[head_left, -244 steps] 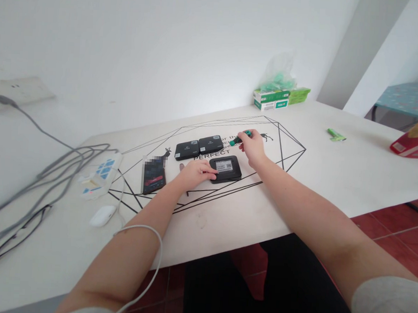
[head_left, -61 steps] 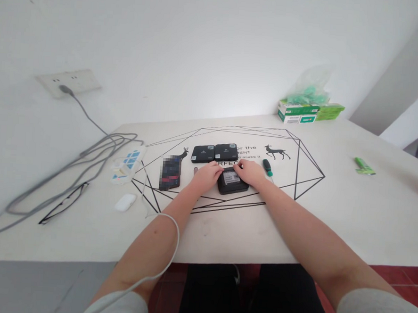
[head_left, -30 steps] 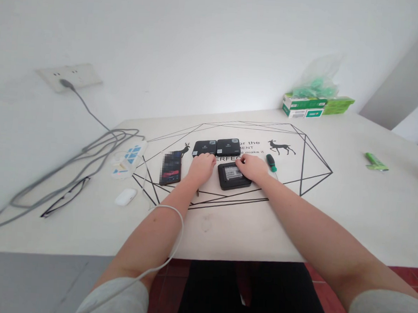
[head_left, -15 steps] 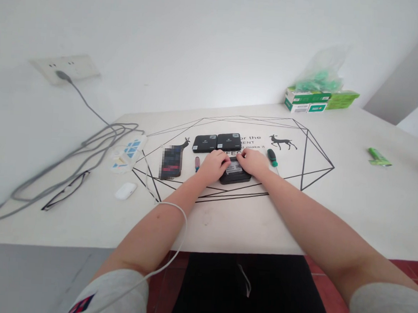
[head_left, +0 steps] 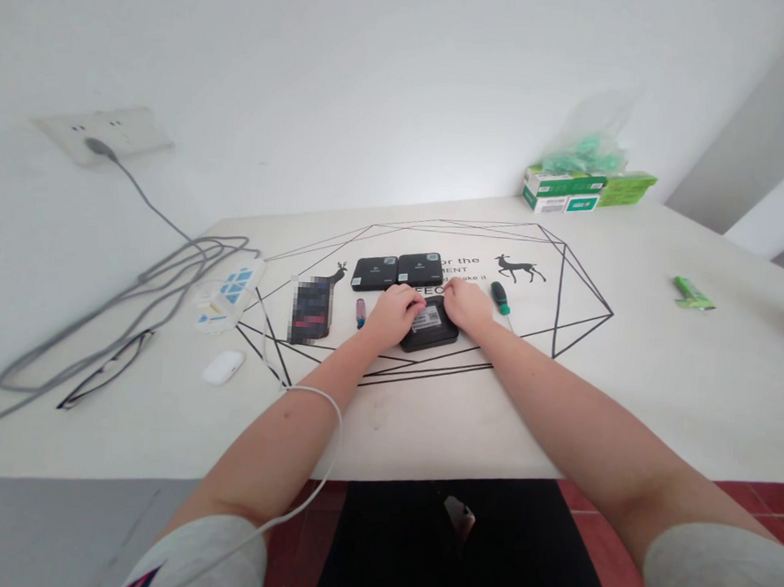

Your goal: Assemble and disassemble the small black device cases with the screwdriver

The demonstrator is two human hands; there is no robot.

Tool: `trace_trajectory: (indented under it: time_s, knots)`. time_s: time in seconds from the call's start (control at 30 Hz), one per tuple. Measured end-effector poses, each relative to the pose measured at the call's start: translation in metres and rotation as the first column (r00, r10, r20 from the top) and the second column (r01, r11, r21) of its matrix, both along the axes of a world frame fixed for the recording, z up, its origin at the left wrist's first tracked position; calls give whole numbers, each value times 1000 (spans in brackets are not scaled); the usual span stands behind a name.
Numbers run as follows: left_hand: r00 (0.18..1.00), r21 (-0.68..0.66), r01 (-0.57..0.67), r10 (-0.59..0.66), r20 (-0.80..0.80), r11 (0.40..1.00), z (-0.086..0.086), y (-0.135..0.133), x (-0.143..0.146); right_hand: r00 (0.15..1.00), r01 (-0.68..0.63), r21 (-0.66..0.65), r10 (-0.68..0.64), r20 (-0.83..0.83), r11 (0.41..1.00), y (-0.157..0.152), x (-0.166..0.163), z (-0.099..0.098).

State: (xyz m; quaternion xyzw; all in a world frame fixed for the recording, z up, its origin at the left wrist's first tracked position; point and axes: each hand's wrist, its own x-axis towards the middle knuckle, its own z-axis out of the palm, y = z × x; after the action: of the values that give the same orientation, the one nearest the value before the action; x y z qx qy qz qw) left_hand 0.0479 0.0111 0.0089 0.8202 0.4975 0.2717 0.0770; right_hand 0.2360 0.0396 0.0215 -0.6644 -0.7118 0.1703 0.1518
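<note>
A flat black box (head_left: 432, 338) with rounded corners and a pale printed label on its upper face lies on the table between my hands. My left hand (head_left: 394, 317) is at its left and far edge, thumb and fingertips closed together. At the far right corner, my right hand (head_left: 468, 307) has its fingers curled round the side of the box; those fingertips are partly hidden. Two similar black boxes (head_left: 375, 274) (head_left: 421, 268) lie side by side just beyond. To the right is a green-and-black screwdriver (head_left: 499, 296); left of my left hand lies a small screwdriver-like tool (head_left: 361, 312).
At left lie a blurred-out dark object (head_left: 311, 311), a clear compartment case (head_left: 231, 294), a white earbud case (head_left: 224, 367), glasses (head_left: 105, 371) and a coiled grey cable (head_left: 133, 282). Green-and-white boxes (head_left: 564, 191) under a plastic bag stand back right. A green wrapper (head_left: 694, 294) lies right.
My right hand has drawn back from over the label to the box's right side, so more of the top shows. The whole view has shifted slightly.
</note>
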Motion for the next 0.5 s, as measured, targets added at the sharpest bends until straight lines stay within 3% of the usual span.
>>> trace_trajectory:
  time_s: [0.2, 0.5]
  knots:
    - [996, -40, -45, 48, 74, 998, 3, 7, 16, 999, 3, 2, -2, -42, 1000, -1, -2, 0]
    - [997, -36, -73, 73, -8, 997, 1, 13, 31, 1000, -23, 10, 23, 13, 1000, -1, -4, -1]
